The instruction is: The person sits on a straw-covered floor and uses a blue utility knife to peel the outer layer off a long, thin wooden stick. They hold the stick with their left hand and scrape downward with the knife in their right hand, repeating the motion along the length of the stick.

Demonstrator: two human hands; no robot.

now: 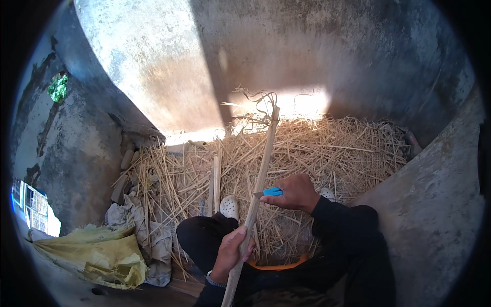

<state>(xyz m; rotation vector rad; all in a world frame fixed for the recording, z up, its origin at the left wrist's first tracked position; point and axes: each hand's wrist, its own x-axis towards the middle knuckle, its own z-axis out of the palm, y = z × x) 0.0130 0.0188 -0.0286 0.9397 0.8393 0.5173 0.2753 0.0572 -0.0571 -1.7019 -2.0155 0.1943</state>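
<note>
A long, pale split bamboo strip [265, 158] runs up and away from me, slanting slightly right, with thin curled shavings [263, 102] hanging at its far end. My left hand [232, 254] is wrapped round its lower part, near my lap. Higher up, my right hand [294, 194] is closed round a utility knife [273, 191] with a bright blue handle. Its short grey blade lies against the strip's right edge. The right fingers hide most of the handle.
Straw-like shavings [327, 148] cover the floor out to the concrete wall [281, 46]. Two upright strips [217, 176] stand by my white clog [229, 207]. At the left lie a yellow sack [97, 253] and a grey cloth [158, 245]. A slanting concrete surface [424, 199] rises at the right.
</note>
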